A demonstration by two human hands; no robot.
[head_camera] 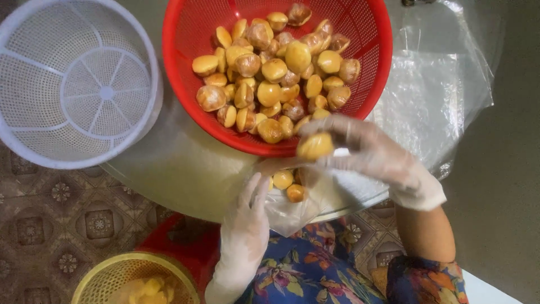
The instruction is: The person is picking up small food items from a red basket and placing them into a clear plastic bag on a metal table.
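Right hand [376,152], gloved, fingers curled around one yellow seed [314,146] at the near rim of the red basket [185,90] full of seeds; left hand [247,217], gloved, fingers closed on the mouth of a clear plastic bag [287,205] holding a few seeds, just below

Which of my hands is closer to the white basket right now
Left. The left hand is at the clear plastic bag, below and to the right of the white basket. The right hand holds a yellow piece farther right, at the red basket's rim.

Patterned brown floor tiles [62,225] lie beneath a pale round table [185,174].
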